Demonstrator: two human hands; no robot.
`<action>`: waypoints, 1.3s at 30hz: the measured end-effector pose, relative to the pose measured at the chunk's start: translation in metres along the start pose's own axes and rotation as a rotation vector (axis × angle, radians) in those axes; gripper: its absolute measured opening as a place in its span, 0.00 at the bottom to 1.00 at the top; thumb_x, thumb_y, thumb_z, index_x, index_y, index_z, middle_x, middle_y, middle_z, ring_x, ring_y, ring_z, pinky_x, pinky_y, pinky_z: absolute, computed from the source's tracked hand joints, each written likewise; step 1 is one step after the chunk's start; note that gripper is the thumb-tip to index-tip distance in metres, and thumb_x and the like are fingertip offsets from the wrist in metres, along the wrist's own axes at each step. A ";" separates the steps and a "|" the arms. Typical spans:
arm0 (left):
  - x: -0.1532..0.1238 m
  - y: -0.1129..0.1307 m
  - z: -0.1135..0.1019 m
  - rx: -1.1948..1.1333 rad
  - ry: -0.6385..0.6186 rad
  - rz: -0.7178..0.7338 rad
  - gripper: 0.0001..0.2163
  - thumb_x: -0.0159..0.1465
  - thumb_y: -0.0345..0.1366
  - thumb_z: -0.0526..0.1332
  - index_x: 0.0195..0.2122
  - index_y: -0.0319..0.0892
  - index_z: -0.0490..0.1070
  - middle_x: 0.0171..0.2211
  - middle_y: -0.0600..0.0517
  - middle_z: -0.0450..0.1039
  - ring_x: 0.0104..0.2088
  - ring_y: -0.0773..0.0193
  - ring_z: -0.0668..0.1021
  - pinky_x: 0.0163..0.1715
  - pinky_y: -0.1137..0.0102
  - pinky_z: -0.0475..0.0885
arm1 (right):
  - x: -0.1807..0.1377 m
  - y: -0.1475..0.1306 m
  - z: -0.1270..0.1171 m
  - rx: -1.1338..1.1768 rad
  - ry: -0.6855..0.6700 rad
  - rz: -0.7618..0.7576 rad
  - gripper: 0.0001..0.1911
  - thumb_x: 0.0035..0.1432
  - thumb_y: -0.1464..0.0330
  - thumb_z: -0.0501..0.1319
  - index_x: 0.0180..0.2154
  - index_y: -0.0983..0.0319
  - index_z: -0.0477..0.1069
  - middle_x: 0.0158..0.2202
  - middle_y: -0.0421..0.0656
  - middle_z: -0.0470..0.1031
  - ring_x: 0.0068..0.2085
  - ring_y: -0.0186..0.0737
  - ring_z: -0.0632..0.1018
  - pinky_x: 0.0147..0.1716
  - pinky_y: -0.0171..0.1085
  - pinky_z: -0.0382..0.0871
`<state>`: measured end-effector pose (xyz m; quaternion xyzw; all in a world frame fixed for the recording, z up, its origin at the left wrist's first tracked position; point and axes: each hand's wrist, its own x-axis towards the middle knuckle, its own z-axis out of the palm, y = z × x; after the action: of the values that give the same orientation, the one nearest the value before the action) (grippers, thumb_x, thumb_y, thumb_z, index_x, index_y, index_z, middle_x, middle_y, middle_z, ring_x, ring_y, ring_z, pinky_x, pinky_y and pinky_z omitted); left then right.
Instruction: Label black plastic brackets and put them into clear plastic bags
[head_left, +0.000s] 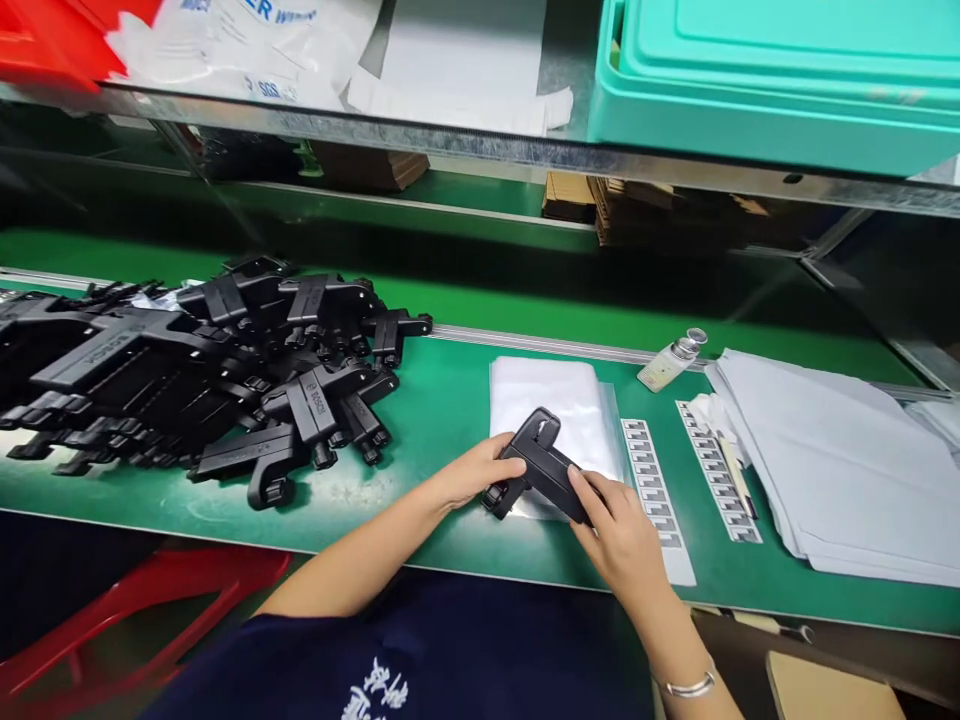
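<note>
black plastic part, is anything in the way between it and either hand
Nothing visible: the left hand and the right hand both hold the black plastic part directly, above the white stack.

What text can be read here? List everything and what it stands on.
"BOSCH": black parts in the pile.
"SGS": white bag.
"ER W": same bag; neighbouring letters unclear.
Too small or blurred to read: sticker strips, bottle label, shirt characters.
Held black part: no readable text.
</note>
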<state>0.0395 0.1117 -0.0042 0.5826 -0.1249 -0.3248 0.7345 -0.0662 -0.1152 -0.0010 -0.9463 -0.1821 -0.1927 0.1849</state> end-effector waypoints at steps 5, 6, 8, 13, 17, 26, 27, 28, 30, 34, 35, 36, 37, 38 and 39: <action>-0.005 -0.012 0.008 0.177 0.076 0.051 0.30 0.53 0.59 0.64 0.45 0.37 0.69 0.40 0.47 0.72 0.42 0.54 0.73 0.43 0.65 0.68 | -0.015 0.003 0.002 0.220 0.007 -0.005 0.26 0.63 0.63 0.58 0.62 0.51 0.59 0.53 0.48 0.71 0.50 0.51 0.72 0.49 0.51 0.70; -0.007 -0.014 0.008 0.231 0.103 0.076 0.30 0.54 0.60 0.62 0.45 0.37 0.69 0.41 0.46 0.72 0.43 0.54 0.73 0.44 0.64 0.68 | -0.019 0.005 0.003 0.290 0.015 0.105 0.23 0.63 0.58 0.57 0.59 0.54 0.64 0.51 0.49 0.71 0.50 0.51 0.72 0.49 0.51 0.70; -0.011 -0.019 0.009 0.335 0.150 0.133 0.32 0.55 0.63 0.58 0.47 0.38 0.67 0.42 0.46 0.71 0.43 0.53 0.73 0.45 0.63 0.68 | -0.025 0.012 0.005 0.473 0.002 0.415 0.23 0.65 0.51 0.50 0.47 0.59 0.72 0.41 0.50 0.75 0.42 0.48 0.76 0.43 0.48 0.72; -0.019 -0.021 0.007 0.596 0.112 0.189 0.38 0.51 0.66 0.59 0.52 0.41 0.63 0.44 0.46 0.71 0.43 0.52 0.74 0.45 0.62 0.69 | -0.029 0.025 0.010 1.021 -0.037 0.783 0.25 0.63 0.49 0.51 0.27 0.61 0.70 0.20 0.39 0.66 0.21 0.34 0.68 0.23 0.36 0.67; -0.022 -0.016 0.009 0.696 0.055 0.221 0.38 0.50 0.66 0.60 0.53 0.42 0.63 0.47 0.44 0.71 0.46 0.50 0.74 0.48 0.60 0.68 | -0.030 0.031 0.003 0.957 -0.002 0.703 0.18 0.62 0.54 0.57 0.42 0.59 0.74 0.27 0.41 0.73 0.26 0.37 0.73 0.27 0.36 0.70; -0.028 -0.015 0.019 0.524 0.061 0.329 0.35 0.54 0.64 0.60 0.54 0.42 0.61 0.48 0.43 0.71 0.47 0.51 0.75 0.49 0.60 0.69 | -0.045 0.039 -0.004 0.871 0.019 0.432 0.33 0.61 0.65 0.61 0.65 0.52 0.54 0.57 0.49 0.71 0.54 0.46 0.75 0.48 0.43 0.73; -0.028 -0.017 0.018 0.548 0.037 0.383 0.34 0.55 0.62 0.61 0.53 0.42 0.62 0.49 0.43 0.71 0.48 0.52 0.75 0.49 0.60 0.69 | -0.044 0.038 -0.002 0.927 0.002 0.452 0.33 0.60 0.64 0.62 0.64 0.53 0.55 0.58 0.51 0.70 0.54 0.47 0.75 0.47 0.43 0.74; -0.027 -0.018 0.016 0.564 0.000 0.449 0.32 0.56 0.60 0.62 0.53 0.43 0.62 0.49 0.42 0.71 0.49 0.52 0.75 0.50 0.61 0.69 | -0.044 0.037 -0.001 0.946 0.014 0.464 0.31 0.59 0.64 0.63 0.62 0.54 0.59 0.57 0.51 0.71 0.53 0.48 0.76 0.46 0.43 0.75; -0.026 -0.022 0.011 0.606 -0.084 0.597 0.27 0.60 0.53 0.62 0.55 0.44 0.60 0.52 0.41 0.71 0.52 0.53 0.74 0.53 0.60 0.68 | -0.041 0.035 0.001 0.886 0.112 0.462 0.23 0.56 0.65 0.65 0.54 0.55 0.69 0.51 0.49 0.76 0.50 0.48 0.78 0.46 0.44 0.76; -0.028 -0.026 0.000 0.790 -0.160 0.750 0.23 0.67 0.41 0.56 0.61 0.46 0.54 0.56 0.41 0.69 0.60 0.55 0.69 0.62 0.56 0.58 | -0.036 0.034 0.001 0.711 0.233 0.330 0.12 0.53 0.69 0.67 0.42 0.56 0.76 0.44 0.47 0.80 0.45 0.49 0.80 0.45 0.48 0.76; -0.030 -0.027 -0.002 0.830 -0.157 0.748 0.23 0.67 0.40 0.56 0.62 0.46 0.53 0.57 0.41 0.69 0.61 0.56 0.68 0.63 0.55 0.56 | -0.035 0.033 0.001 0.689 0.233 0.297 0.12 0.53 0.70 0.67 0.41 0.56 0.76 0.44 0.46 0.80 0.45 0.48 0.80 0.46 0.49 0.76; -0.031 -0.026 -0.004 0.856 -0.152 0.743 0.24 0.67 0.39 0.56 0.63 0.46 0.52 0.57 0.42 0.69 0.61 0.56 0.68 0.64 0.55 0.54 | -0.034 0.033 0.001 0.670 0.226 0.278 0.12 0.53 0.71 0.67 0.41 0.56 0.76 0.44 0.46 0.80 0.46 0.48 0.80 0.46 0.48 0.76; -0.033 -0.026 -0.005 0.867 -0.146 0.737 0.24 0.67 0.38 0.56 0.63 0.46 0.52 0.57 0.42 0.69 0.61 0.56 0.68 0.64 0.54 0.53 | -0.033 0.032 0.001 0.656 0.219 0.267 0.12 0.53 0.72 0.67 0.42 0.56 0.76 0.45 0.46 0.80 0.46 0.48 0.80 0.46 0.48 0.76; -0.035 -0.024 -0.005 0.864 -0.141 0.726 0.23 0.67 0.38 0.56 0.63 0.46 0.53 0.57 0.42 0.70 0.61 0.56 0.68 0.64 0.54 0.52 | -0.033 0.031 0.000 0.646 0.213 0.264 0.12 0.54 0.71 0.66 0.42 0.56 0.76 0.45 0.46 0.80 0.46 0.47 0.80 0.47 0.48 0.75; -0.036 -0.022 -0.005 0.847 -0.137 0.704 0.23 0.67 0.39 0.56 0.62 0.46 0.55 0.56 0.43 0.70 0.60 0.56 0.69 0.65 0.53 0.51 | -0.032 0.029 0.000 0.638 0.204 0.274 0.12 0.54 0.71 0.66 0.42 0.56 0.76 0.45 0.46 0.79 0.46 0.47 0.80 0.47 0.48 0.75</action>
<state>0.0075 0.1359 -0.0193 0.7277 -0.4790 -0.0182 0.4906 -0.0813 -0.1494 -0.0226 -0.8326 -0.0854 -0.1929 0.5122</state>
